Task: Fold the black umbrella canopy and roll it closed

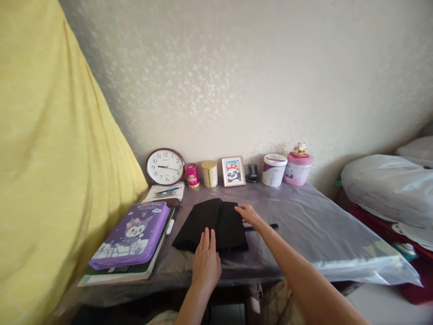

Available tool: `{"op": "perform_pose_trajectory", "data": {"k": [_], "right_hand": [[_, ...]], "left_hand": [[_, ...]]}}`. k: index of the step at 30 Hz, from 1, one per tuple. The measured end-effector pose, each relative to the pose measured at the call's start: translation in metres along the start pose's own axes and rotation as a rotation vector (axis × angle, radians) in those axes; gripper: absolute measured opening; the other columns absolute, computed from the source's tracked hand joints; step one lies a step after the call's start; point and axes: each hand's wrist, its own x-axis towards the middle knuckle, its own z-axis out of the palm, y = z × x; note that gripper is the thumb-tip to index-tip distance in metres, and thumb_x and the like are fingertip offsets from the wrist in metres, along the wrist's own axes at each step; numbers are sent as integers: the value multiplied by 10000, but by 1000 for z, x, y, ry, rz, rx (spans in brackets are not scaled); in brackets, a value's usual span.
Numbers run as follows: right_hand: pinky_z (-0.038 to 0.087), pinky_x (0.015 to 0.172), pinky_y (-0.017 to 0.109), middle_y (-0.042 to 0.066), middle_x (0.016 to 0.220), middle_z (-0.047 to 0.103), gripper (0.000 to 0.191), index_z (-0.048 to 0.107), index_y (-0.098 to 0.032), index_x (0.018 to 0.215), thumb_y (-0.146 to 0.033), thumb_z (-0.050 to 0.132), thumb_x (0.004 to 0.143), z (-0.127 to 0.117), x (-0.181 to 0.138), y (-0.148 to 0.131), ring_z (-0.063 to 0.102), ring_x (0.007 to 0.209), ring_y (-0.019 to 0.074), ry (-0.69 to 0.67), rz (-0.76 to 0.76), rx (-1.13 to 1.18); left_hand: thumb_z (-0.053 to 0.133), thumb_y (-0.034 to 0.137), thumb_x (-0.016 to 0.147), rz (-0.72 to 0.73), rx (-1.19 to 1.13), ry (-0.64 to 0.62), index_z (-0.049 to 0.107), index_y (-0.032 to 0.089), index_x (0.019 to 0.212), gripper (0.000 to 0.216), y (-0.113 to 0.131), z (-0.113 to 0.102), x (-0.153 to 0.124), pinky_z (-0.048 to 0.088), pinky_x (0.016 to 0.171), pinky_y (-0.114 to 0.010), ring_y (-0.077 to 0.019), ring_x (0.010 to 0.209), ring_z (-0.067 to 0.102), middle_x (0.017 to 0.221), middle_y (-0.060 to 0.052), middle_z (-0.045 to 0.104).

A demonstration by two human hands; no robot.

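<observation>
A folded black cloth [216,221] lies flat on the table [304,221], which is covered with clear plastic. My left hand [206,259] rests palm down on the cloth's near edge, fingers stretched out together. My right hand [248,213] reaches to the cloth's far right corner, fingers flat on it. A thin black strip [267,226] sticks out from under my right wrist.
A purple cartoon case [133,237] lies on books at the left. Along the wall stand a clock [165,166], a red tin [191,175], a yellow tin [209,174], a framed picture [233,171], a white tub [274,169] and a pink jar [298,168]. Yellow fabric [50,158] hangs left. A white bag [389,185] lies right.
</observation>
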Motion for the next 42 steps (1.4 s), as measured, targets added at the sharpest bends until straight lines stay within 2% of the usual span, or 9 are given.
{"op": "perform_pose_trajectory", "data": {"k": [5,10,13,19,27,35,42], "right_hand": [[481,459,211,-7,632,590,275,611,-123,851,-396,581,831,4,-8,-1,561,523,97,-77,63,134],[466,422,203,-19,537,580,180,617,-138,773,-306,665,729,6,-10,-1,551,484,109,-120,77,206],[434,411,180,-31,490,560,100,602,-137,693,-220,655,712,6,-13,-5,528,453,95,-129,43,252],[363,404,147,-40,524,566,110,592,-136,675,-204,578,761,12,-19,-26,503,453,67,-136,-111,418],[406,473,185,-27,580,596,136,593,-145,728,-280,588,744,46,-12,-49,536,506,88,-144,-222,568],[417,513,216,-17,616,598,190,583,-147,728,-334,562,757,78,2,-56,544,561,111,-119,-308,500],[343,489,205,-64,554,488,191,514,-160,634,-260,576,784,91,10,-53,438,502,76,-64,-330,237]], "left_hand": [[386,62,780,0,13,5,278,69,1392,621,0,1,0,333,1050,-371,-273,1344,264,1472,-167,263],[383,64,781,-5,18,17,283,58,1388,615,-1,2,-1,339,1049,-363,-271,1340,275,1466,-169,277],[372,67,778,-16,24,20,267,31,1387,619,0,3,-1,332,1055,-359,-261,1342,273,1461,-171,287],[365,105,800,-70,47,6,266,-29,1370,593,0,1,-2,364,1028,-354,-256,1314,335,1416,-220,348],[359,107,793,-94,62,24,318,-10,1354,574,1,3,-4,388,987,-373,-258,1302,353,1402,-204,380],[407,164,813,-114,56,-15,379,20,1322,530,-4,-3,-3,386,972,-348,-248,1223,453,1348,-190,456],[430,201,834,-125,45,-46,482,51,1228,425,-2,-8,-4,382,965,-369,-261,1168,500,1273,-187,520]]}}
